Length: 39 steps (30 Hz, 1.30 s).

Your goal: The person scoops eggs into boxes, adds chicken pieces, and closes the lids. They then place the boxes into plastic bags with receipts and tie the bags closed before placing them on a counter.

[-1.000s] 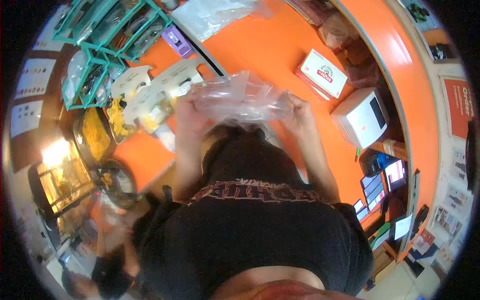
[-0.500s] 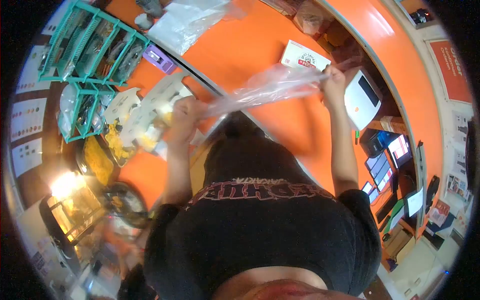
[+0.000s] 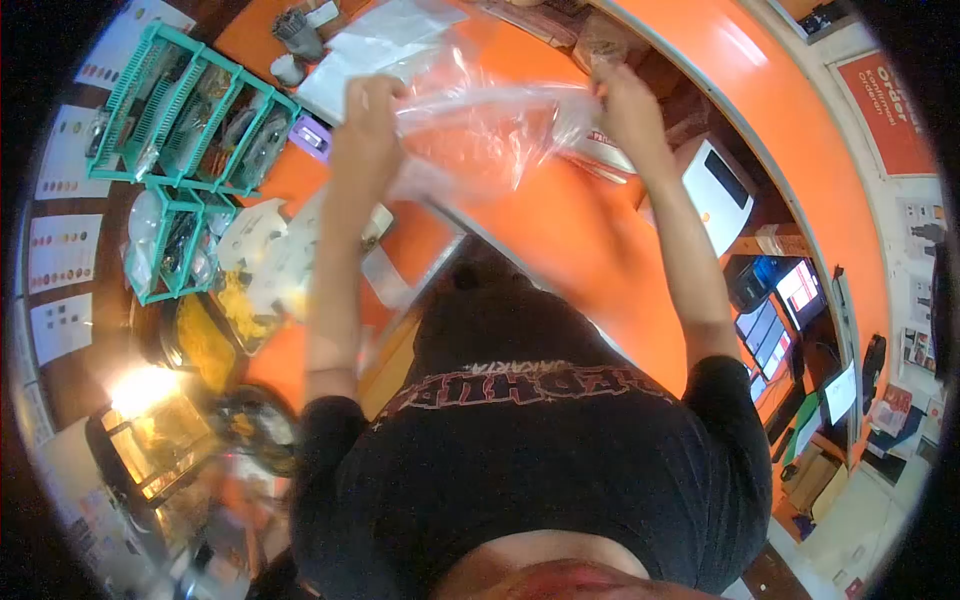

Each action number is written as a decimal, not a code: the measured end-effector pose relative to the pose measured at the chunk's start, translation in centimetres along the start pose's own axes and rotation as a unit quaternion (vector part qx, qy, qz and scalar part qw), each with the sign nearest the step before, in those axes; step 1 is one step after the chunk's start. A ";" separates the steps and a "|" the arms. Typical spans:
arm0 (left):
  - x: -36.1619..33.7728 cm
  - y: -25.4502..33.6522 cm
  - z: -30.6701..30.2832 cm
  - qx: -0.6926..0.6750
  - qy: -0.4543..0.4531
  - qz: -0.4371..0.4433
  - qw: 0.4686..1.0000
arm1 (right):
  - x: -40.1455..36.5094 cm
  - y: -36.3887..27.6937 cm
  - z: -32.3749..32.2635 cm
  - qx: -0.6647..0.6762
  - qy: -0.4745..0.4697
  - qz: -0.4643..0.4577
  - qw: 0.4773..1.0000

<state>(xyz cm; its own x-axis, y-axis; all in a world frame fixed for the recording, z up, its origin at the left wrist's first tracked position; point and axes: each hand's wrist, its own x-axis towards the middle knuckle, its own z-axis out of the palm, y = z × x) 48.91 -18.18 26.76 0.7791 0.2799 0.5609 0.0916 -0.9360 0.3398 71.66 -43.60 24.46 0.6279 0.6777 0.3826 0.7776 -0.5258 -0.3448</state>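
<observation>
A clear plastic bag (image 3: 500, 125) is stretched between my two hands above the orange counter. My left hand (image 3: 370, 125) is closed on one end of it, near a white sheet of plastic bags (image 3: 375, 50). The other end is gripped by my right hand (image 3: 625, 105), fingers closed. Behind the bag and beside my right hand, a white printed box (image 3: 610, 152) shows only in part. Left of my left forearm, blurred open white cartons (image 3: 285, 255) stand with yellow food (image 3: 240, 305) at their lower side.
Teal baskets (image 3: 190, 110) holding packets stand at the far left, next to a purple device (image 3: 311, 136). A white machine (image 3: 717, 190) is right of my right forearm, with screens (image 3: 770, 335) below it. A lit glass warmer (image 3: 155, 435) stands at lower left. Orange counter (image 3: 600, 260) lies below the bag.
Both hands have moved up and away from my body, carrying the bag. The bag now hangs wider and covers much of the white box.
</observation>
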 end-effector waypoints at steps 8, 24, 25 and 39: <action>1.0 3.6 -6.2 -0.133 0.296 0.211 0.922 | -5.1 -6.7 -11.3 0.197 0.142 -0.036 0.969; 2.9 5.6 -8.3 -0.190 0.079 -0.197 0.959 | -4.3 -6.3 -11.2 -0.013 0.133 0.108 0.985; 1.3 6.5 -8.1 -0.229 0.214 -0.101 0.944 | -5.1 -8.3 -12.6 0.064 0.192 0.118 0.972; -14.6 0.4 8.5 -0.582 -0.288 -0.305 0.696 | -18.9 -2.5 -4.0 0.841 0.100 0.365 0.387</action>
<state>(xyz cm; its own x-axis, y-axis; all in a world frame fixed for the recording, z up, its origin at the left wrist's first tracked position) 42.82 -24.48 12.26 0.9655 0.1034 -0.2389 0.2119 0.2206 0.9521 57.95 -57.15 21.57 0.7805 0.5230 -0.3425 -0.6252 0.6523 -0.4286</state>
